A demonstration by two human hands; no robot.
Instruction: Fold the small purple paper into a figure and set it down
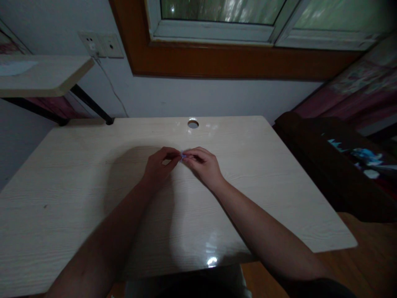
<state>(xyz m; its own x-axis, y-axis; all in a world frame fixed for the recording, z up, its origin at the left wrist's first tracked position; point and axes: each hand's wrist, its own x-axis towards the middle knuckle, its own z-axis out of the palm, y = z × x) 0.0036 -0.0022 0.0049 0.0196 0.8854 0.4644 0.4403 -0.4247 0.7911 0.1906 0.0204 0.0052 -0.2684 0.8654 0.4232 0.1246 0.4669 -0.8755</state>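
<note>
Violet-blue piece (pixel 183 156) is pinched by left hand (pixel 157 166) and right hand (pixel 207 165), toward tabletop (pixel 248 161)'s far edge; light, even pressure suits.

Pale wood-grain table (pixel 263 211) below a window, furniture at its flanks.
At 12 o'clock, a round hole (pixel 192 124) near the table's far edge, then a white-framed glass window (pixel 214 32) in a wide brown wooden surround (pixel 229 64); at 10, a pale board shelf (pixel 46 76) on 2 black legs (pixel 91 103), and beyond it 2 white square wall sockets (pixel 111 45), a thin white cord (pixel 108 78) hanging; at 2, a pink floral curtain (pixel 356 89); at 3, dark brown wooden furniture (pixel 304 165).
</note>
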